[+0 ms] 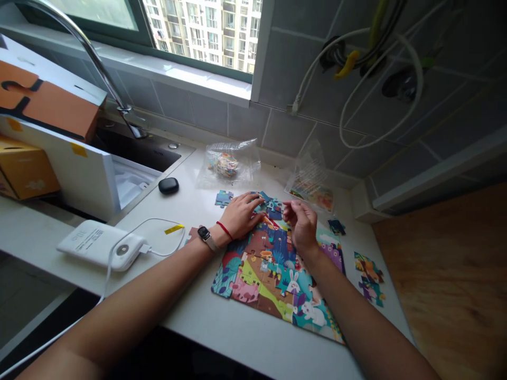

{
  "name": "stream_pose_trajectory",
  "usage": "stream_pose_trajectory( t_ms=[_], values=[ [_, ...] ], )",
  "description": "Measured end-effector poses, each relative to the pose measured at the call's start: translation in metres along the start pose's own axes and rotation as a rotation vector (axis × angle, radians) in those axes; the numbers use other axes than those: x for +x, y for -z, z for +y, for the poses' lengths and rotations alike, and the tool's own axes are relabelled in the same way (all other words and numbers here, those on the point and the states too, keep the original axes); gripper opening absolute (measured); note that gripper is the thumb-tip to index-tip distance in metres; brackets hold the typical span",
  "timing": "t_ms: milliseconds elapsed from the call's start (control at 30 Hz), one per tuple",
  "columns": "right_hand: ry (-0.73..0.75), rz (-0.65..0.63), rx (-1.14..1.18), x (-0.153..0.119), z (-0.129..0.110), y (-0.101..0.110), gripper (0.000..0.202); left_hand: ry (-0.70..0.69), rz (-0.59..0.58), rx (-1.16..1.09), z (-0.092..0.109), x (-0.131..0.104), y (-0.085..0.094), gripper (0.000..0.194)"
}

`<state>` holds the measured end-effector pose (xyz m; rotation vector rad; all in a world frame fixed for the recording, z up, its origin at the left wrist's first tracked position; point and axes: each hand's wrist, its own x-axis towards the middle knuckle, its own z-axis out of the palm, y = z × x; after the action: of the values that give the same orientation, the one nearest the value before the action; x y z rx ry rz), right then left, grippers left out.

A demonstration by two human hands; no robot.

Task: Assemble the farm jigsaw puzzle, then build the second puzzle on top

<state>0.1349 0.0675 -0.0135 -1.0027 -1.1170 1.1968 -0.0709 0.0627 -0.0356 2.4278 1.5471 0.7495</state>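
A colourful jigsaw puzzle (273,269) of joined pieces lies flat on the white counter. My left hand (241,215), with a watch and a red string at the wrist, rests on its upper left part, fingers spread and palm down. My right hand (301,221) is over the upper right part, fingers curled together; whatever is between them, if anything, is too small to tell. Blue pieces (273,207) lie between the hands at the top edge. A separate blue piece (224,198) is beyond my left hand.
Loose pieces (369,269) and a dark piece (336,227) lie at the right. Plastic bags (227,164) stand behind the puzzle. A power bank (103,244) with a cable, a black case (168,185) and a sink (158,153) are at left.
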Motion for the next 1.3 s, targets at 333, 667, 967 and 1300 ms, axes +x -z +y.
stream_pose_trajectory(
  t_ms=[333,667,967,1300],
  values=[
    [0.450,-0.137,-0.825,0.011,0.018,0.013,0.026,0.059,0.062,-0.017,-0.008,0.000,-0.005,0.052],
    [0.492,-0.327,-0.894,0.007,0.015,0.009,0.019,0.048,0.051,-0.060,-0.005,0.000,-0.003,0.045],
    [0.475,-0.372,-0.954,0.007,0.018,0.008,0.023,0.041,0.073,-0.080,-0.006,0.000,-0.003,0.033],
    [0.445,-0.264,-0.889,0.008,0.016,0.009,0.020,0.076,0.102,-0.147,-0.006,-0.001,-0.005,0.046]
  ],
)
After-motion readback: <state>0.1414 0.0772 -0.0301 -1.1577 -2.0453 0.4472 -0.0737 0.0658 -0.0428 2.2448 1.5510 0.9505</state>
